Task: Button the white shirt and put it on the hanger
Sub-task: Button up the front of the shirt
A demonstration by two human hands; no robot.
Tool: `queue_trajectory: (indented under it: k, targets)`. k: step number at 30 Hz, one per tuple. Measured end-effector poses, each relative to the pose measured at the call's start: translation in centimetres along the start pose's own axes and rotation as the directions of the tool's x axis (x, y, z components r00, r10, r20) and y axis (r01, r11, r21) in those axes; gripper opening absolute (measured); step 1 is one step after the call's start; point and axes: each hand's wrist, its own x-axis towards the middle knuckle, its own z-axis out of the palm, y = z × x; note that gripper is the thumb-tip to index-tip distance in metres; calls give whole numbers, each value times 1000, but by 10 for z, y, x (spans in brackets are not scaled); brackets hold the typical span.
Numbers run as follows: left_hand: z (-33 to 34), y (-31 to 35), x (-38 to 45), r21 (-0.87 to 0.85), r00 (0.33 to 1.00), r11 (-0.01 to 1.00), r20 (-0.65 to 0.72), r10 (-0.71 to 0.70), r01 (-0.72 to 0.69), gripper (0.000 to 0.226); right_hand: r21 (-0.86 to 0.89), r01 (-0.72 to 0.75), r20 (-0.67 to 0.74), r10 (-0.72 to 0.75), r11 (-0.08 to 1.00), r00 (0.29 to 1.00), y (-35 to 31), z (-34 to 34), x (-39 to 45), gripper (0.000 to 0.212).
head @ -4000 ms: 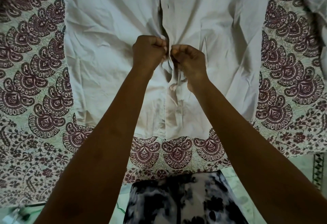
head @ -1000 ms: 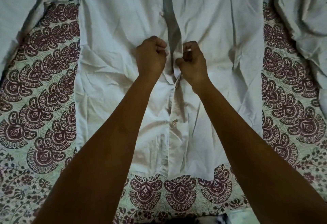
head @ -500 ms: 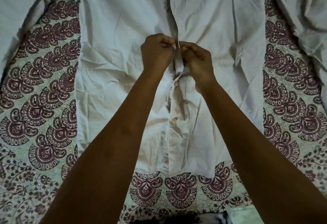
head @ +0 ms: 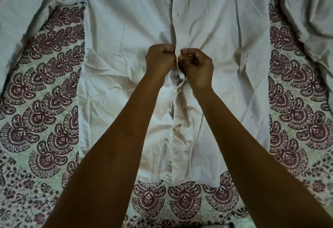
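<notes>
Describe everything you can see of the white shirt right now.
The white shirt looks like thin, creased cotton and lies front up on a patterned bedspread, sleeves spread. Two buttons are fastened near the hem; the placket above gapes. The left hand and right hand pinch its edges mid-placket.

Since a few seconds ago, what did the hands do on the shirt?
Both hands moved up the placket: a second closed button now shows below them, above the lower button. The left hand and right hand still pinch the white shirt, flat on the patterned bedsheet.
</notes>
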Motion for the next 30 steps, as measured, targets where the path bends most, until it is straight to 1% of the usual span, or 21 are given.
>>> queue_trajectory:
  k: [2, 4, 5, 8, 11, 13, 15, 17, 20, 22, 24, 27, 30]
  targets:
    - [-2, 0, 0, -3, 1000, 1000, 27, -1, 1, 30, 41, -4, -3, 4, 999, 1000, 0, 1, 0, 18]
    - [-3, -1, 0, -8, 1000, 1000, 22, 10, -10, 32, 56, -17, -12, 17, 998, 1000, -1, 2, 1, 18]
    - [-2, -2, 1, -2, 1000, 1000, 7, 22, -22, 33, 29, -20, -16, 21, 999, 1000, 0, 4, 3, 17]
    - [0, -3, 0, 12, 999, 1000, -42, 25, -25, 26, -149, 1, -47, -8, 989, 999, 7, 8, 6, 18]
    - [2, -7, -1, -92, 999, 996, -29, -19, 16, 16, -199, 68, -104, -90, 978, 991, 9, 13, 3, 15]
    - [4, -10, 0, -182, 998, 982, -21, -60, 55, 12, -274, 110, -115, -146, 956, 983, 8, 16, -2, 13]
    - [5, -10, 2, -270, 995, 959, -27, -100, 89, 4, -292, 146, -115, -186, 945, 976, 9, 18, -7, 9]
    - [6, -10, 4, -291, 993, 952, -37, -112, 97, 4, -302, 170, -118, -214, 938, 970, 11, 19, -9, 7]
    - [7, -11, 2, -317, 991, 943, -51, -120, 98, 7, -324, 202, -126, -254, 924, 959, 14, 20, -10, 11]
    - [8, -12, -1, -379, 993, 920, -23, -115, 97, 6, -325, 198, -128, -250, 925, 960, 15, 20, -10, 15]
    - [7, -12, -1, -401, 993, 910, -4, -119, 107, 7, -320, 188, -124, -238, 929, 963, 16, 19, -10, 15]
    - [9, -13, 0, -366, 993, 926, -32, -116, 96, 7, -282, 165, -122, -206, 945, 971, 15, 17, -9, 13]
    - [11, -13, 1, -275, 992, 959, -92, -90, 62, 6, -269, 98, -123, -135, 958, 983, 14, 14, -2, 11]
